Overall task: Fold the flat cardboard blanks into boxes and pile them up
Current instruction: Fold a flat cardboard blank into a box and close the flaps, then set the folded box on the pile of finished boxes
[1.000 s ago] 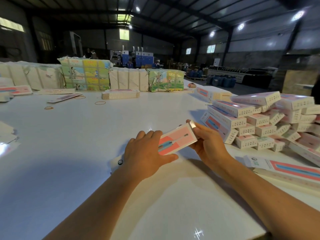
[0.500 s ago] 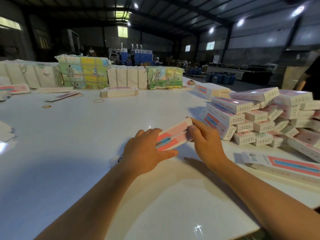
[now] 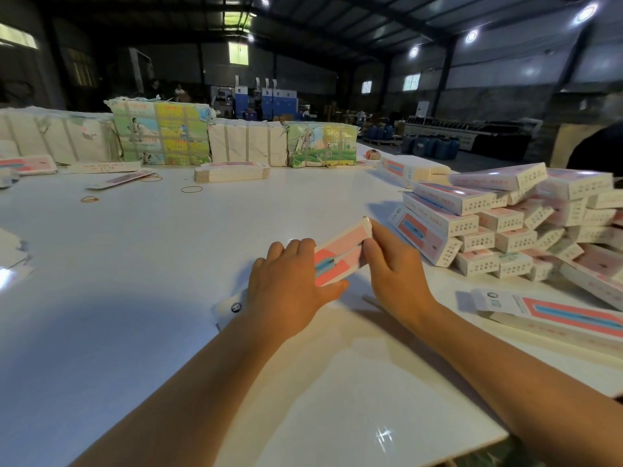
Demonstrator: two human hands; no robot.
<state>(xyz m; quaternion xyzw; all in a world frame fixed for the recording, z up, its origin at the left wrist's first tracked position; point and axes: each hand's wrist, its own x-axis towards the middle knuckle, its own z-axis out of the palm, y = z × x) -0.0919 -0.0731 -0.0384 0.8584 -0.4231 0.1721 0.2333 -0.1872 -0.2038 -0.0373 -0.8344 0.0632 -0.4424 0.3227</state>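
Both hands pinch the blank: left hand at 8 o'clock, right hand at 3. Uneven squeezing could crease it crookedly.

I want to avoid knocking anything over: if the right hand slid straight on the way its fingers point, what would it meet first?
Past the box it grips, the right hand would probably meet bare white table; the pile of folded boxes lies to its right, though depth is uncertain.
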